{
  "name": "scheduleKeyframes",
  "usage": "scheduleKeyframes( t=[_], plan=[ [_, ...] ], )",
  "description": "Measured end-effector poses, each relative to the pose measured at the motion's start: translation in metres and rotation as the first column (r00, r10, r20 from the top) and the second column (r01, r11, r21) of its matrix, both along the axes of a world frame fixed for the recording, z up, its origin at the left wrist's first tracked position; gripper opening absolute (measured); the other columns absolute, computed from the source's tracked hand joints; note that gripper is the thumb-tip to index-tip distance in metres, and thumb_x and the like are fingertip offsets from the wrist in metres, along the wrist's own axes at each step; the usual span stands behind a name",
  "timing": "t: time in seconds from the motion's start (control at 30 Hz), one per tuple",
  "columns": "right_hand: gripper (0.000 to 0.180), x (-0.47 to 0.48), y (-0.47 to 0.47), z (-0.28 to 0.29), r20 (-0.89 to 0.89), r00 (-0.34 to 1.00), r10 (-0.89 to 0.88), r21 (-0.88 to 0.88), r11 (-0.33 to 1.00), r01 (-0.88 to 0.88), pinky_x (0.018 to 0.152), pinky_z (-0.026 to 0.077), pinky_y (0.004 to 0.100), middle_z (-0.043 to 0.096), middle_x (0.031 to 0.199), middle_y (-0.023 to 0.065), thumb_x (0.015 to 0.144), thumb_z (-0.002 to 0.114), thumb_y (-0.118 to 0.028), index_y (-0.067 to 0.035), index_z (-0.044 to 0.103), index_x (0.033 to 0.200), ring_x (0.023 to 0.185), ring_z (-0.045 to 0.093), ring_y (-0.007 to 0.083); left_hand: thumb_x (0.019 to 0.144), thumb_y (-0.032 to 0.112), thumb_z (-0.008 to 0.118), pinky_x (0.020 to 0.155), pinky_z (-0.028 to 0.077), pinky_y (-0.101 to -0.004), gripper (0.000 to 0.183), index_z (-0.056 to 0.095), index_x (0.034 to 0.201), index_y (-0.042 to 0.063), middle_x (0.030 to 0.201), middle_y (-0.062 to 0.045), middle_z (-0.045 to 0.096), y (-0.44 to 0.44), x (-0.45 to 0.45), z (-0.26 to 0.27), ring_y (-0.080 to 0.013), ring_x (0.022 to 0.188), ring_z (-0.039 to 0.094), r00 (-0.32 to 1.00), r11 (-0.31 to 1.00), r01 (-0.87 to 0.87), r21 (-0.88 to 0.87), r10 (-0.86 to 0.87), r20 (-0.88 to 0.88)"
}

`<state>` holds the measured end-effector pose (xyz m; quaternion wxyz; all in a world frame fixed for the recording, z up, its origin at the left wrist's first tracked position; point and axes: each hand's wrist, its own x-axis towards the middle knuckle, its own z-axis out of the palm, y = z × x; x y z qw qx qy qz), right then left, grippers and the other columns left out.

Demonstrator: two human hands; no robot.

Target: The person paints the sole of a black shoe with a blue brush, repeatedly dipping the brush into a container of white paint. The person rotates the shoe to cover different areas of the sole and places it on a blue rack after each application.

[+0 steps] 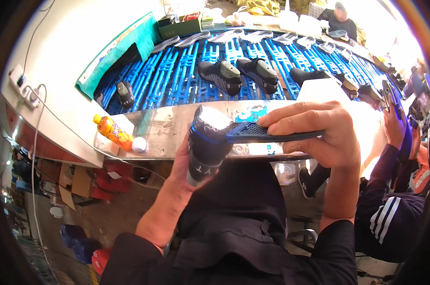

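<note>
My left hand point(184, 172) is closed around the heel end of a black shoe upper point(208, 149), raised at the front edge of the metal ledge point(158, 124). White lettering marks its heel, and a pale glare covers part of its far end. In my right hand point(316, 124) a dark blue shoe sole point(248, 131) with a meshed face is pinched between fingers and thumb. The sole points left, its tip right against the upper's right side in the picture; whether they touch I cannot tell. Fingers of my left hand are partly hidden behind the upper.
Beyond the ledge runs a blue roller conveyor point(179, 83) carrying black shoes point(222, 76) and a row of pale soles point(226, 36). An orange drink bottle point(112, 131) lies at left near a power cable point(69, 128). A co-worker's arm point(394, 124) is close on the right; another person point(339, 25) sits opposite.
</note>
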<state>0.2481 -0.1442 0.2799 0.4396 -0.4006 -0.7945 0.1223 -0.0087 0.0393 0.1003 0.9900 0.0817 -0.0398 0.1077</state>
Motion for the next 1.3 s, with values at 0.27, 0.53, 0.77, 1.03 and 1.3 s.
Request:
scheduleKeyframes(
  t=[0.27,0.53,0.77,1.03,1.3],
  plan=[
    [0.03,0.006,0.008,-0.008,-0.019,1.0,0.017,0.114,0.993,-0.014,0.096,0.067,0.0408,0.083,0.12,0.0215,0.083,0.085,0.003,0.002,0.082,0.113,0.108,0.084,0.0343,0.109,0.028,0.069,0.071,0.06,-0.0345,0.088,0.019,0.176,-0.001,0.119,-0.017,0.065,-0.022,0.016,-0.018,-0.0294,0.106,0.074,0.985,0.965,0.166,-0.202,-0.155,0.07],
    [0.026,0.013,0.006,-0.016,-0.039,0.998,0.043,0.106,0.994,-0.039,0.101,0.065,0.0426,0.082,0.124,0.0222,0.09,0.078,0.006,0.004,0.08,0.116,0.117,0.081,0.0367,0.11,0.024,0.067,0.064,0.06,-0.0331,0.087,0.017,0.176,0.0,0.113,-0.017,0.064,-0.038,0.027,-0.021,-0.0274,0.1,0.075,0.966,0.929,0.245,-0.277,-0.209,0.153],
    [0.031,0.026,-0.014,-0.02,-0.012,0.988,-0.153,-0.016,0.988,0.153,0.101,0.063,0.0408,0.082,0.123,0.0207,0.085,0.078,0.009,0.002,0.081,0.115,0.115,0.082,0.0346,0.111,0.029,0.066,0.064,0.06,-0.0348,0.094,0.008,0.177,-0.001,0.112,-0.02,0.064,-0.034,0.029,-0.017,-0.0301,0.096,0.075,0.965,0.952,0.232,-0.198,-0.2,0.169],
    [0.037,-0.062,-0.025,-0.074,-0.141,0.895,-0.422,-0.033,0.906,0.422,0.078,0.064,0.038,0.083,0.108,0.0199,0.087,0.09,0.0,0.0,0.081,0.124,0.093,0.083,0.0304,0.116,0.05,0.056,0.094,0.06,-0.038,0.067,0.048,0.158,-0.001,0.129,-0.019,0.07,0.03,0.003,-0.118,-0.0275,0.113,0.072,0.991,0.96,0.017,0.279,0.021,-0.135],
    [0.031,-0.016,0.046,-0.12,-0.681,0.636,-0.362,-0.516,0.854,-0.066,0.069,0.062,0.0319,0.083,0.093,0.0115,0.109,0.074,-0.02,0.009,0.077,0.119,0.074,0.078,0.0153,0.1,0.065,0.072,0.106,0.061,-0.0456,0.093,0.049,0.163,0.001,0.145,-0.017,0.068,0.042,-0.02,-0.064,-0.0281,0.126,0.071,0.99,0.944,-0.039,0.329,0.081,-0.115]
  ],
)
